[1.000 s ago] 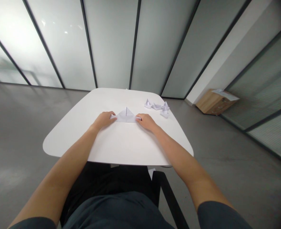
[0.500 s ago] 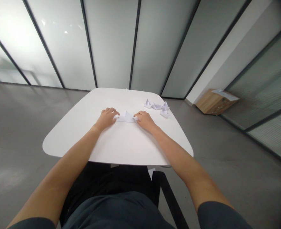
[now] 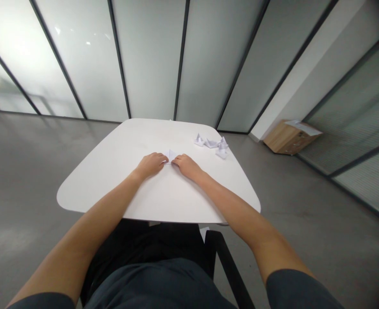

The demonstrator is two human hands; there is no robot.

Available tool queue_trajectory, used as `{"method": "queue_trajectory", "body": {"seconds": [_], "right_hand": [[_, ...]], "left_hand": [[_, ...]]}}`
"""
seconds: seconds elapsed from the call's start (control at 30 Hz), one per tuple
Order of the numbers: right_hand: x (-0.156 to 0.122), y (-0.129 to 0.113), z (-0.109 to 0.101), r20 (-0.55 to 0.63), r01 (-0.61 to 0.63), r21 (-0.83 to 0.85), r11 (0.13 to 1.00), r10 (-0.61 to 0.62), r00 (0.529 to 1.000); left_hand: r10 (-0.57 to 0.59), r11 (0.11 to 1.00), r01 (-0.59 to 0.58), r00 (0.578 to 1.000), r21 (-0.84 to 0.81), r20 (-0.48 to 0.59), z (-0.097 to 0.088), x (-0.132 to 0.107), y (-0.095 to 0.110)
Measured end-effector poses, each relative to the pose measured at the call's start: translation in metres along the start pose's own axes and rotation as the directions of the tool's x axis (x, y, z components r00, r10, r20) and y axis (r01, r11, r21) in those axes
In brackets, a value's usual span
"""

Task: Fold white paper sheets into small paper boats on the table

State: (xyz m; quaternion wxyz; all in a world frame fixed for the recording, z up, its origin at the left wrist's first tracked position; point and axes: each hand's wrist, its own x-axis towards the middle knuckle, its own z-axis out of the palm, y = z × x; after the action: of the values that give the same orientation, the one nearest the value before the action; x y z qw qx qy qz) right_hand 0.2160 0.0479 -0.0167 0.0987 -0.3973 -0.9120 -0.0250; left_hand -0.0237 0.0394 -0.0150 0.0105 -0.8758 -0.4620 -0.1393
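Note:
A folded sheet of white paper (image 3: 170, 155) lies on the white table in front of me, its pointed middle showing between my hands. My left hand (image 3: 152, 164) covers the paper's left part, fingers curled and pressed together on it. From the other side my right hand (image 3: 187, 165) does the same on the right part. The fingertips of both hands come close together near the paper's middle. Most of the paper's two ends is hidden under the fingers.
Several folded paper boats (image 3: 210, 143) stand grouped at the table's back right. The table (image 3: 112, 189) has rounded corners. A black chair armrest (image 3: 224, 262) is below its front edge. A wooden cabinet (image 3: 289, 136) stands on the floor at right, by glass walls.
Both hands have slid inward along the paper toward its middle, so less of it shows. Fingers that were more spread are now closer together. The paper boats have stayed put.

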Motion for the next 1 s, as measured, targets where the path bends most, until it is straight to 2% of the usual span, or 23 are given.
{"method": "queue_trajectory", "body": {"seconds": [0.2,0.47,0.8,1.0], "right_hand": [[-0.002,0.010,-0.002,-0.035,-0.165,0.095,0.982,0.169,0.985],[-0.015,0.027,-0.009,-0.019,-0.281,0.126,0.951,0.285,0.958],[-0.018,0.017,-0.018,-0.025,-0.293,0.105,0.950,0.297,0.954],[-0.018,0.016,-0.016,-0.035,-0.285,0.105,0.953,0.290,0.956]], "left_hand": [[-0.059,0.997,0.058,0.998,-0.044,-0.025,-0.004,-0.002,-0.005],[-0.154,0.984,0.154,0.988,-0.093,0.009,-0.009,-0.004,-0.023],[-0.101,0.994,0.101,0.995,0.031,-0.007,-0.011,-0.007,-0.007],[-0.086,0.995,0.087,0.996,0.041,-0.021,-0.007,-0.008,-0.006]]}}
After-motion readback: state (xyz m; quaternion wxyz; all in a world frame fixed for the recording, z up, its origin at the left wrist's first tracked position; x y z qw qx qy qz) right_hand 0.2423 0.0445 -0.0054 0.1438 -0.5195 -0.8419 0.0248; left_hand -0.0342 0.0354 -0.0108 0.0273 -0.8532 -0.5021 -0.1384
